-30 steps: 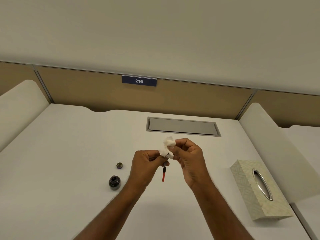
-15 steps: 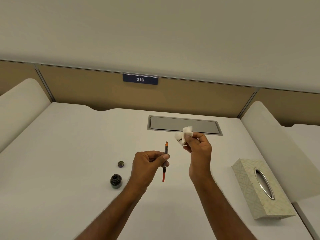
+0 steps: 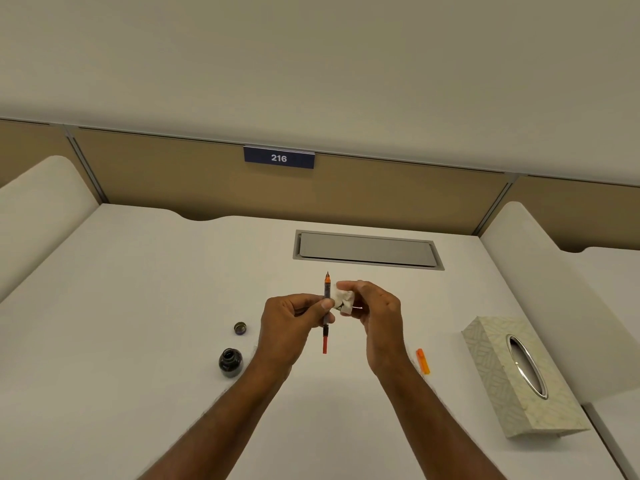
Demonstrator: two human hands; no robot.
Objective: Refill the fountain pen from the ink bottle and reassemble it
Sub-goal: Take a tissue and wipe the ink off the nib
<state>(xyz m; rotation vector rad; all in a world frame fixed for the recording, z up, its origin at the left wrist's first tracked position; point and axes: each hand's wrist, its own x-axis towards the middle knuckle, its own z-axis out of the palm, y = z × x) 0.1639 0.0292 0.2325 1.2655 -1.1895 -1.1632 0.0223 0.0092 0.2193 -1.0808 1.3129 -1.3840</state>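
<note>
Left hand (image 3: 294, 323) pinches the fountain pen (image 3: 326, 306) upright, nib up, above mid-desk (image 3: 138, 306). Right hand (image 3: 375, 317) clutches crumpled tissue (image 3: 343, 301) touching the pen. Open ink bottle (image 3: 230, 362) and cap (image 3: 240, 328) left; orange barrel (image 3: 423, 361) right.

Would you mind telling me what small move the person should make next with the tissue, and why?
Probably bring the crumpled white tissue in the right hand against the orange-and-clear pen section, held nib-up in the left hand, and wipe it: the tissue sits right beside it, and the open dark glass ink bottle suggests fresh ink.
</note>
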